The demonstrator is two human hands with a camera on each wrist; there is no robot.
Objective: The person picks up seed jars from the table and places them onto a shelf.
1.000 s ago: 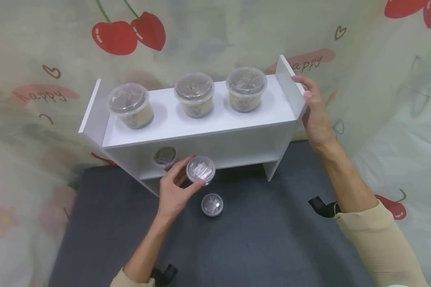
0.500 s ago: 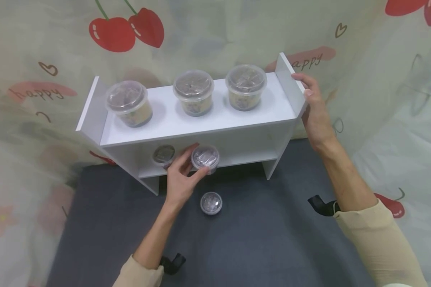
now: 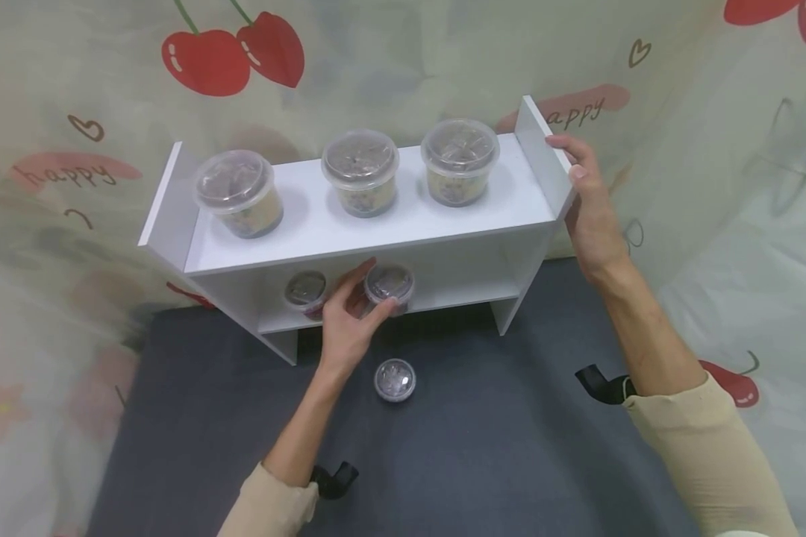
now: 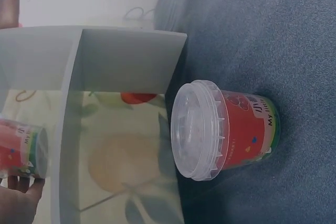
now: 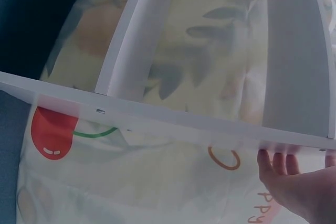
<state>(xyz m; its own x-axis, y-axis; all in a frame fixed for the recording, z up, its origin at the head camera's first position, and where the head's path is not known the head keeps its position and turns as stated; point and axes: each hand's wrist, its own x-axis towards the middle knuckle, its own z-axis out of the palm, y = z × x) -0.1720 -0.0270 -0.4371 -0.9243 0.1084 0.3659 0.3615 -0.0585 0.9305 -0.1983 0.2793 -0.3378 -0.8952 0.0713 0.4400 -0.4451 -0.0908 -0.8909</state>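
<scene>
My left hand (image 3: 346,328) grips a lidded plastic tub (image 3: 389,286) at the front of the white shelf unit's lower board (image 3: 446,292). In the left wrist view that tub (image 4: 21,149) shows a red and green label, with my fingertips under its side. Another lidded tub (image 3: 306,291) stands on the lower board, just left of my hand. On the dark cloth in front sits one more lidded tub (image 3: 395,380), red-labelled in the left wrist view. My right hand (image 3: 592,212) holds the shelf's right side panel (image 3: 542,160), fingertips against its outer face in the right wrist view.
Three larger lidded tubs stand on the upper board (image 3: 302,224): a left tub (image 3: 242,195), a middle one and a right tub (image 3: 460,164). A curtain printed with cherries (image 3: 208,63) hangs behind. Dark cloth (image 3: 483,432) covers the surface in front.
My left hand has carried its tub up and forward, from in front of the shelf to the lower board. The right hand stays on the side panel.
</scene>
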